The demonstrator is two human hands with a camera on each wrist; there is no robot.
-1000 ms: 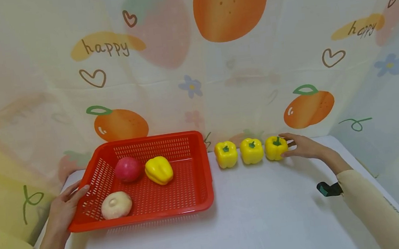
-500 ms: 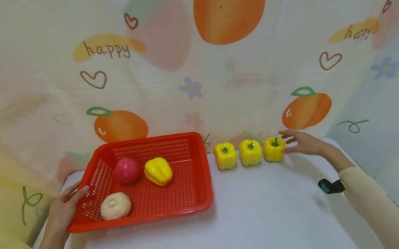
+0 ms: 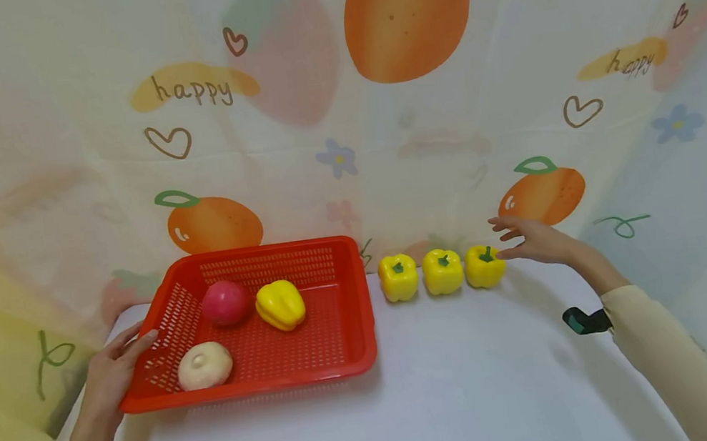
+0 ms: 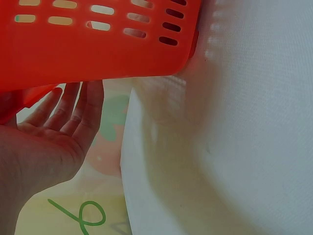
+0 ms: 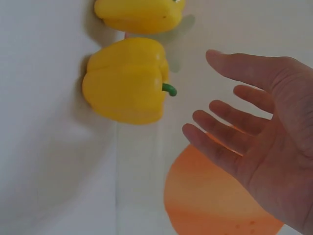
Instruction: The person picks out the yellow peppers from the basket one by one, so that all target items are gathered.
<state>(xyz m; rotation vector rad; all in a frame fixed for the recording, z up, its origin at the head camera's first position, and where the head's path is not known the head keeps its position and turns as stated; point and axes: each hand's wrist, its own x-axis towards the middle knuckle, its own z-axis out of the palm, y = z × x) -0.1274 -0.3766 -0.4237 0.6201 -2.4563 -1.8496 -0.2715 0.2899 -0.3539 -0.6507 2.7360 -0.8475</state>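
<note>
My left hand [image 3: 109,372] grips the left rim of a red slotted plastic basket [image 3: 248,389], thumb on top and fingers underneath. The basket is tilted toward me, its front edge above the table. Inside it are a yellow bell pepper [image 3: 281,305], a round dark-pink fruit [image 3: 225,303] and a flattish cream-coloured round vegetable [image 3: 205,365]. Three yellow bell peppers line the back of the table: one next to the basket [image 3: 398,278], a middle one [image 3: 442,271] and a right-hand one [image 3: 485,271]. Apart from the right-hand pepper's stem, my right hand [image 5: 264,127] hovers with spread fingers, holding nothing.
A white cloth covers the table [image 3: 442,384]. Right behind the basket and peppers hangs a fruit-print curtain [image 3: 428,191], which also closes in both sides. Each forearm carries a black wrist mount [image 3: 587,320].
My right hand has come away from the right-hand bell pepper, rising up and back with its fingers spreading. The pepper stays in the row. My left hand keeps its grip on the basket.
</note>
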